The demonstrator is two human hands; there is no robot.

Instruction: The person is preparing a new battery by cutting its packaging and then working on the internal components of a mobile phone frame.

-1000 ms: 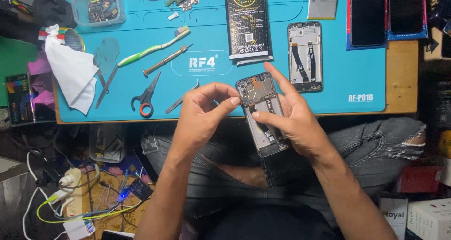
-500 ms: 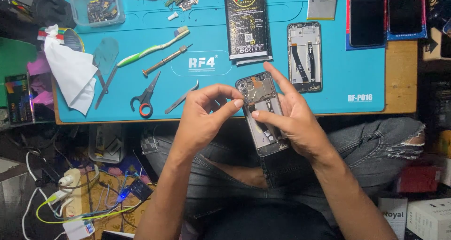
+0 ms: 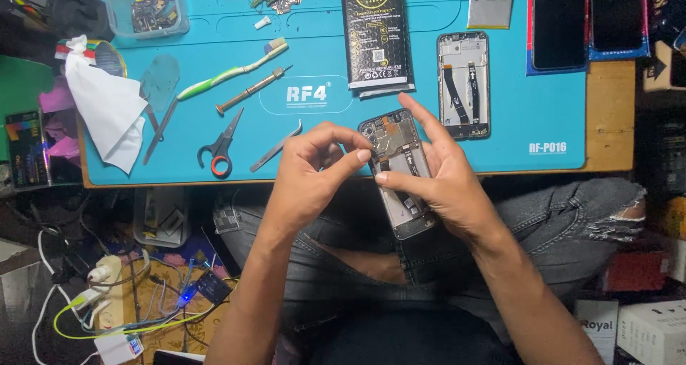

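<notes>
1. Holding an opened phone [image 3: 400, 172] with its back cover off, the right hand [image 3: 446, 183] wraps it from the side; the index finger lies along its edge and the thumb presses its middle.
2. Left hand [image 3: 314, 168]: thumb and index fingertips pinched together at the phone's upper left corner; whether they grip a part, cannot tell.
3. Beyond the fingertips on the blue mat [image 3: 429, 8]: tweezers [image 3: 275, 147], scissors [image 3: 221, 147], a second phone frame [image 3: 464, 85].

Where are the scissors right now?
In the head view, the scissors lie on the blue mat, left of the left hand, between a metal spatula and tweezers.
</notes>
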